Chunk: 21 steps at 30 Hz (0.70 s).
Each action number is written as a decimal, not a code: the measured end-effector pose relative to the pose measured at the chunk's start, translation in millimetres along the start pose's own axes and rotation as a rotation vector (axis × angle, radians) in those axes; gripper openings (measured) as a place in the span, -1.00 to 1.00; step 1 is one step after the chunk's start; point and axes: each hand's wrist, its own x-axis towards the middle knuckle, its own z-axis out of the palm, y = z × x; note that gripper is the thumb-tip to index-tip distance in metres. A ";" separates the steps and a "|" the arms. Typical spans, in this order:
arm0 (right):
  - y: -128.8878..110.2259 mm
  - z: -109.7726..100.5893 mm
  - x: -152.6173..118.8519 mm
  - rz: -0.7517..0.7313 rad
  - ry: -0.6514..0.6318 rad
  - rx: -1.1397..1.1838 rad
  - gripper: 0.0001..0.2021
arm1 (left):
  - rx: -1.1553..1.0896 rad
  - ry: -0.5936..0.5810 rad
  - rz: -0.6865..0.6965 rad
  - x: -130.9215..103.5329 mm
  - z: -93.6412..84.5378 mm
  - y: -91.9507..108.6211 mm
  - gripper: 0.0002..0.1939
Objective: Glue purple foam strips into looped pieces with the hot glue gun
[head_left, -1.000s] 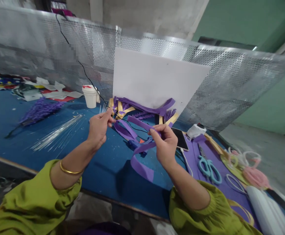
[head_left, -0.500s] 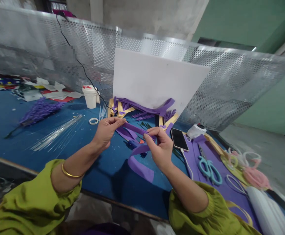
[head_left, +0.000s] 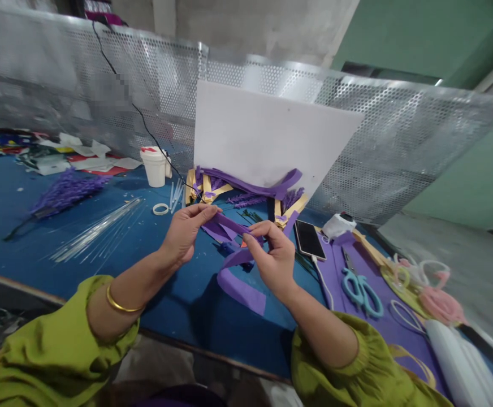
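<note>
A purple strip (head_left: 232, 223) is stretched between my two hands above the blue table. My left hand (head_left: 182, 233) pinches one end between thumb and forefinger. Further along the strip, my right hand (head_left: 274, 257) pinches it with thumb and fingers closed. The loose end curls down below my right hand and hangs toward the table front. Behind the strip lies a dark blue tool (head_left: 229, 247) with an orange part, partly hidden by the strip and my right hand.
A white board (head_left: 272, 135) stands behind purple flowers and gold strips. To the right lie a phone (head_left: 310, 240), blue-handled scissors (head_left: 362, 291) and a white roll. A white cup (head_left: 155, 167), tape ring, clear sticks and a lavender bunch (head_left: 66, 195) are left.
My right hand has shifted slightly left along with the strip, closer to my left hand. My left hand keeps its pinch almost in place.
</note>
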 end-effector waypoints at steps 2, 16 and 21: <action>-0.4 -0.3 0.3 -0.005 0.013 -0.007 -0.85 | -0.053 0.026 0.020 2.3 -1.1 -0.2 -0.66; -4.4 6.5 -5.2 0.021 -0.007 -0.012 -0.85 | -0.116 -0.071 -0.115 -19.3 13.6 -11.3 -0.68; -2.9 6.7 -6.3 0.021 0.014 -0.002 -0.86 | -0.080 -0.151 -0.174 -21.1 11.4 -14.7 -0.69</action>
